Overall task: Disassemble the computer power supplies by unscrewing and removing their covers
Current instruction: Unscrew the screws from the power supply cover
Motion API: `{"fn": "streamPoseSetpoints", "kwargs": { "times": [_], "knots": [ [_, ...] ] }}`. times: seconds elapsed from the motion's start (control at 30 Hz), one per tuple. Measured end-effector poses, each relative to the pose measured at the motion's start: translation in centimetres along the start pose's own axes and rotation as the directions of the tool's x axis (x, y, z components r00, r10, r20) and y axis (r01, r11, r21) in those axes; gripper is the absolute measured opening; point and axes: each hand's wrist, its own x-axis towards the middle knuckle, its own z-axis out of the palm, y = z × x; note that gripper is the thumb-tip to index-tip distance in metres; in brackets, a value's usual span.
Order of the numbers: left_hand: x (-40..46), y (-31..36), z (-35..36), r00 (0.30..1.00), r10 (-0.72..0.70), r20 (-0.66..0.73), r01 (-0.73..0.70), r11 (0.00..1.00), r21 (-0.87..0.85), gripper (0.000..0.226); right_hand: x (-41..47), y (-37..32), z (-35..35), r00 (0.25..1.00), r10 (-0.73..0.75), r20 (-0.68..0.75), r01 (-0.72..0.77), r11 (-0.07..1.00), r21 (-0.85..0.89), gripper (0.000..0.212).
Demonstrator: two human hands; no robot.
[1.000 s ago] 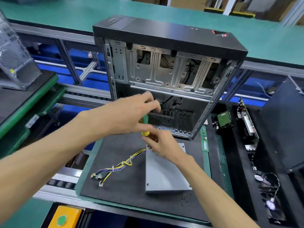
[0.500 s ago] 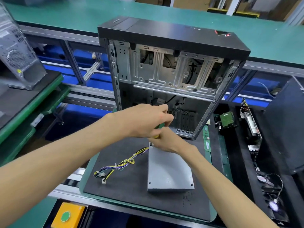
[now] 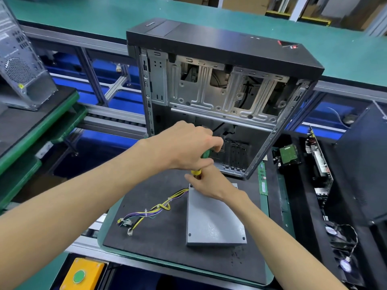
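Beneath the left hand [image 3: 184, 149], fist around a screwdriver [image 3: 204, 155], right hand [image 3: 209, 183] pinching its tip: power supply [image 3: 213, 222], probably rigid, heavy; hold by its edges.

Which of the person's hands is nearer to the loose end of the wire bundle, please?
Right. The right hand rests at the power supply's far corner, above the wire bundle; the left hand grips the screwdriver higher.

your two forearms bare up to the frame edge, no sleeves, your left hand [image 3: 184, 147] and right hand [image 3: 211, 185] ungloved, no rings, watch or wristbands showing
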Motion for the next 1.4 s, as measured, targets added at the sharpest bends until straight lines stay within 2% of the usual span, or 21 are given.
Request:
{"fn": "streamPoseSetpoints", "kwargs": {
  "times": [0.1, 0.2, 0.3, 0.43, 0.6, 0.73, 0.8, 0.87, 0.9, 0.97, 1.03, 1.17, 1.2, 1.27, 1.33, 1.4],
  "knots": [
    [0.3, -0.2, -0.1, 1.0, 0.013, 0.022, -0.011, 0.996, -0.09, 0.025, 0.1, 0.1, -0.2, 0.996, 0.007, 0.092, -0.01, 0.999, 0.037, 0.033],
    [0.4, -0.2, 0.1, 0.998, 0.046, 0.048, -0.035, 0.978, -0.204, 0.013, 0.1, 0.1, -0.3, 0.998, 0.013, 0.061, -0.012, 1.0, -0.012, 0.044],
    [0.4, -0.1, 0.2, 0.999, 0.03, 0.036, -0.022, 0.977, -0.214, 0.018, 0.2, 0.2, -0.1, 1.0, 0.006, 0.001, -0.006, 0.999, -0.035, 0.046],
    [0.5, 0.0, 0.2, 0.999, 0.039, -0.007, -0.04, 0.978, -0.204, 0.019, 0.4, 0.1, -0.7, 0.993, -0.006, 0.121, 0.004, 1.0, 0.013, 0.039],
    [0.6, -0.3, 0.6, 0.999, 0.038, -0.022, -0.042, 0.964, -0.262, 0.015, 0.0, 0.1, -0.6, 0.999, -0.044, -0.012, 0.044, 0.999, -0.019, 0.045],
    [0.5, -0.5, 0.9, 0.998, 0.039, -0.046, -0.051, 0.956, -0.289, 0.012, -0.2, 0.1, -1.2, 0.99, 0.023, 0.137, -0.031, 0.998, 0.055, 0.029],
    [0.6, -0.5, 0.9, 0.998, 0.041, -0.043, -0.051, 0.955, -0.291, 0.011, -0.2, -0.3, -0.9, 1.0, -0.018, 0.02, 0.019, 0.998, -0.066, 0.037],
    [0.6, -0.4, 1.0, 0.998, 0.037, -0.053, -0.052, 0.953, -0.298, 0.012, -0.3, -0.7, -0.4, 0.993, -0.058, -0.104, 0.051, 0.996, -0.07, 0.038],
    [0.5, -0.4, 1.0, 0.997, 0.037, -0.061, -0.053, 0.953, -0.297, 0.014, -0.3, -0.6, -0.3, 0.994, -0.056, -0.095, 0.053, 0.998, -0.026, 0.039],
    [0.4, -0.2, 1.1, 0.996, 0.044, -0.075, -0.064, 0.954, -0.293, 0.018, -0.2, -0.3, -0.5, 0.999, 0.017, 0.042, -0.02, 0.997, 0.075, 0.037],
    [0.4, 0.0, 1.3, 0.994, 0.071, -0.088, -0.093, 0.956, -0.278, 0.02, -0.2, -0.4, -0.8, 0.989, 0.07, 0.129, -0.08, 0.994, 0.074, 0.034],
    [0.3, -0.4, 1.3, 0.989, 0.086, -0.119, -0.114, 0.959, -0.261, 0.018, -0.3, -1.5, -0.7, 0.997, -0.023, -0.077, 0.028, 0.998, 0.064, 0.013],
    [0.3, -0.5, 1.2, 0.988, 0.093, -0.124, -0.123, 0.957, -0.262, 0.019, -0.3, -1.6, -0.6, 0.997, 0.003, -0.077, 0.002, 0.998, 0.066, 0.014],
    [0.4, -0.7, 0.9, 0.985, 0.115, -0.128, -0.145, 0.956, -0.256, 0.021, -0.3, -1.5, -0.8, 0.994, 0.104, -0.022, -0.102, 0.991, 0.085, 0.028],
    [0.5, -0.8, 0.8, 0.983, 0.139, -0.118, -0.166, 0.953, -0.253, 0.019, -0.5, -1.1, -1.2, 0.986, 0.151, 0.077, -0.16, 0.978, 0.133, 0.026],
    [0.6, -0.8, 0.7, 0.982, 0.155, -0.105, -0.178, 0.95, -0.256, 0.016, -0.7, -1.0, -1.5, 0.982, 0.161, 0.101, -0.174, 0.974, 0.142, 0.03]
  ]
}}
